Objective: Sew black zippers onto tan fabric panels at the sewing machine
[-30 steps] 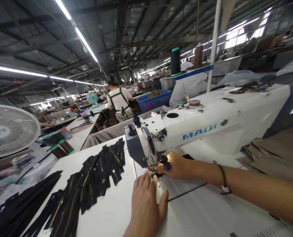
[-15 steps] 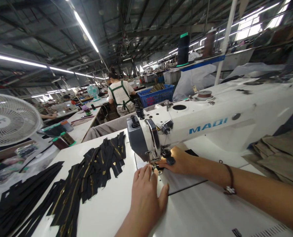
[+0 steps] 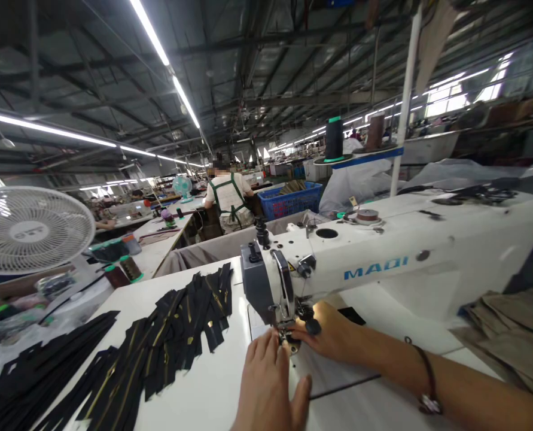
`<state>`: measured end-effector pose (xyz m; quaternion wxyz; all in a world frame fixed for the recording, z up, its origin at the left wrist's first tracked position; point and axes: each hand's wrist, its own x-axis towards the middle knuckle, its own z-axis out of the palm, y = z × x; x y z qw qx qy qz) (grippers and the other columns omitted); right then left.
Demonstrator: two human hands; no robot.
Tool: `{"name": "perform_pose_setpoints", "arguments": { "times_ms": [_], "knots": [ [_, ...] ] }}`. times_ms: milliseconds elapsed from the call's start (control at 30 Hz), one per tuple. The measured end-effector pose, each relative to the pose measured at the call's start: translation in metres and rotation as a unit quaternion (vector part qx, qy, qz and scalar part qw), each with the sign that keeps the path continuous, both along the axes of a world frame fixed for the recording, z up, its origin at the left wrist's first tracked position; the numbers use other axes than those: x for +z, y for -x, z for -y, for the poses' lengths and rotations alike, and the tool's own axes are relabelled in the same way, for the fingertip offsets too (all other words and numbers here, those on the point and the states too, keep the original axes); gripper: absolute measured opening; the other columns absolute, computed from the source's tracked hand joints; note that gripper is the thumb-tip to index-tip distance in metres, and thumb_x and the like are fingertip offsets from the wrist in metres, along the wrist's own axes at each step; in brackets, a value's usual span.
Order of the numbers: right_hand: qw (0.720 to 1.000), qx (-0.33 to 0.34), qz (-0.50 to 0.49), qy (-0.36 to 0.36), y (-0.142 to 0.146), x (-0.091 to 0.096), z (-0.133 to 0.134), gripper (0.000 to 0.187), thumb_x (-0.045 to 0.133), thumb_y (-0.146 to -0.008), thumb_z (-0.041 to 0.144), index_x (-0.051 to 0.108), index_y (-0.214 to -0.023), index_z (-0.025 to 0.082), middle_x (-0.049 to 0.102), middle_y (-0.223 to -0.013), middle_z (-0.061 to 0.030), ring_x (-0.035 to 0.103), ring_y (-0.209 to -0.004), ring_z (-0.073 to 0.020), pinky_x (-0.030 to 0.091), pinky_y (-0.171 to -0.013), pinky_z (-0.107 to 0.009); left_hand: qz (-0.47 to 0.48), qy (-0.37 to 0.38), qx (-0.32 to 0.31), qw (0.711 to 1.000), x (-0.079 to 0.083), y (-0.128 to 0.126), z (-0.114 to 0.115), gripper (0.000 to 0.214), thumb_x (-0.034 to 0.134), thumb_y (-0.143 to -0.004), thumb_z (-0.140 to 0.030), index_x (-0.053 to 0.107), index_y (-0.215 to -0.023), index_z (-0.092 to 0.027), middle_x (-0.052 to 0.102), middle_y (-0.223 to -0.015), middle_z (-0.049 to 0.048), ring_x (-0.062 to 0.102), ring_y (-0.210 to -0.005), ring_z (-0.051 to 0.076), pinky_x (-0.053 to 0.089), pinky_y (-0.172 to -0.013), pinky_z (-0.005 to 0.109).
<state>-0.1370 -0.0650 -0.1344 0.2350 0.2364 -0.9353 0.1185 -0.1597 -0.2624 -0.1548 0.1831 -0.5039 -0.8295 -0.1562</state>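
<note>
A white sewing machine [image 3: 445, 251] stands before me, its needle area lit by a small lamp. My left hand [image 3: 266, 383] lies palm down on the machine table, fingers stretched toward the presser foot [image 3: 286, 329] and thumb apart. From the right, my right hand [image 3: 335, 335] reaches under the machine arm, its fingers bent together right by the presser foot. Whatever those fingertips hold is hidden. A small black piece [image 3: 352, 315] lies behind my right wrist. Left of the machine, black zippers [image 3: 189, 320] with gold teeth lie in an overlapping row.
A bundle of black strips [image 3: 46, 353] lies at the lower left. Behind it stands a white fan [image 3: 30, 230]. Brown fabric [image 3: 512, 329] is piled at the right. Farther back are a blue basket [image 3: 291, 202], thread cones [image 3: 334, 140] and a seated person [image 3: 230, 197].
The camera view has tilted up, so the table and machine sit lower in the picture. Both hands stay close to the presser foot, with little visible movement.
</note>
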Motion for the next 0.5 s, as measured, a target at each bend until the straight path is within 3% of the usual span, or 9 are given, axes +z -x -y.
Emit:
{"name": "perform_pose_setpoints", "arguments": {
  "times_ms": [133,233,367,500],
  "knots": [
    [0.998,-0.048,0.042,0.024,-0.004,0.008,-0.007,0.018,0.059,-0.08,0.019,0.061,-0.062,0.016,0.06,-0.058,-0.0024,0.053,-0.053,-0.015,0.038,-0.052,-0.023,-0.056,-0.053,0.015,0.997,-0.002,-0.001,0.001,0.04,0.063,-0.077,-0.036,0.059,-0.11,-0.014,0.056,-0.124,0.0181,0.05,-0.115,0.036,0.046,-0.091,0.053],
    [0.991,-0.094,0.078,0.05,-0.01,0.014,-0.022,0.013,0.056,-0.072,0.009,0.059,-0.062,0.015,0.055,-0.055,-0.0006,0.049,-0.049,-0.0134,0.033,-0.048,-0.022,-0.067,-0.084,0.052,0.993,0.008,-0.01,0.001,0.025,0.06,-0.079,-0.028,0.062,-0.1,-0.014,0.059,-0.118,0.0174,0.052,-0.111,0.036,0.045,-0.09,0.054],
    [0.981,-0.134,0.121,0.076,-0.032,0.016,-0.035,0.015,0.054,-0.072,0.006,0.064,-0.073,0.016,0.06,-0.069,-0.0022,0.053,-0.058,-0.0143,0.034,-0.051,-0.022,0.005,-0.014,0.029,0.999,0.025,-0.021,0.003,0.016,0.05,-0.087,-0.014,0.064,-0.094,-0.017,0.068,-0.1,0.0089,0.061,-0.094,0.026,0.047,-0.087,0.047],
    [0.974,-0.12,0.172,0.08,-0.057,0.015,-0.023,0.018,0.063,-0.074,0.019,0.062,-0.057,0.017,0.059,-0.057,-0.0009,0.052,-0.051,-0.0144,0.038,-0.05,-0.024,0.041,0.026,0.025,0.999,0.034,-0.024,0.002,0.022,0.06,-0.084,-0.019,0.062,-0.106,-0.018,0.065,-0.11,0.0104,0.058,-0.104,0.027,0.043,-0.092,0.048]
  ]
}}
